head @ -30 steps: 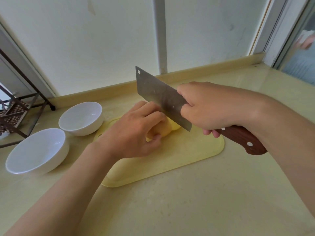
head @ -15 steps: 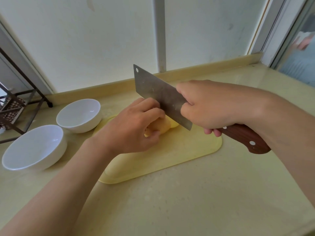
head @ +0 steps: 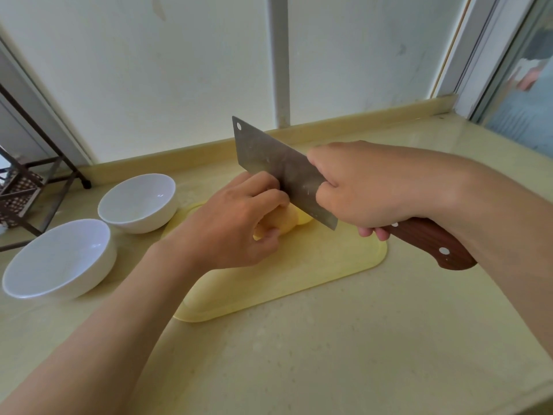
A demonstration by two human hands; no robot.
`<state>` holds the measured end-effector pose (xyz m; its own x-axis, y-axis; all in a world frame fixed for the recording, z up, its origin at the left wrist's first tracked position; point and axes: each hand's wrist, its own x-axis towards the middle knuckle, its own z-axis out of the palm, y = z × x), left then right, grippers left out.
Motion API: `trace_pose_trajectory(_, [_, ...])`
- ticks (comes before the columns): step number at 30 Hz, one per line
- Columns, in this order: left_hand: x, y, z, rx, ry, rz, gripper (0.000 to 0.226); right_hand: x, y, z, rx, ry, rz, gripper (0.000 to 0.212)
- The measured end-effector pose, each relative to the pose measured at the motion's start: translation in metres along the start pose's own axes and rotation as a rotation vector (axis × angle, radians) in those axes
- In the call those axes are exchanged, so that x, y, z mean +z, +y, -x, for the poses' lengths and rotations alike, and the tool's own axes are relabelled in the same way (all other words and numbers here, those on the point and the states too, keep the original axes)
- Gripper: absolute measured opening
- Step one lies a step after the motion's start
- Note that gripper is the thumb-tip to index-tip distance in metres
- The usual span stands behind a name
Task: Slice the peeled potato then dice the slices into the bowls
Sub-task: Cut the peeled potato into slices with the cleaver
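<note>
In the head view, at frame centre, the left hand (head: 233, 226) curls its fingers and thumb around the peeled potato (head: 282, 223), which lies on the yellow cutting board (head: 314, 265). The right hand (head: 365, 187) grips the wooden-handled cleaver (head: 281, 169), its blade tilted just right of the left knuckles, above the potato's right end. Two white bowls, the farther bowl (head: 137, 202) and the nearer bowl (head: 57, 259), stand on the counter (head: 329, 354) at the left of the frame.

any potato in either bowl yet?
No: the near bowl and the far bowl both show bare white insides; the potato sits on the cutting board under the left hand.
</note>
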<state>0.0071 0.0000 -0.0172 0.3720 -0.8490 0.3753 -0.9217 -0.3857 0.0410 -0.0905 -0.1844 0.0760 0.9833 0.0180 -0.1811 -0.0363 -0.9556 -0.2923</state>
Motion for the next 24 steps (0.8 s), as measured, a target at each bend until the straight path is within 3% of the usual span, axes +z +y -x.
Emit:
trace_pose_trajectory(20, [-0.0048,-0.0002,0.0002,-0.019,-0.007,0.017,0.035,-0.0006,0.004,-0.0012,0.004,-0.024,-0.018,0.007])
trace_pose_trajectory(24, [-0.0048,-0.0003,0.0005,-0.02,-0.011,0.019,0.034,0.0081,0.0043,-0.0076,-0.002,0.075,0.017,0.017])
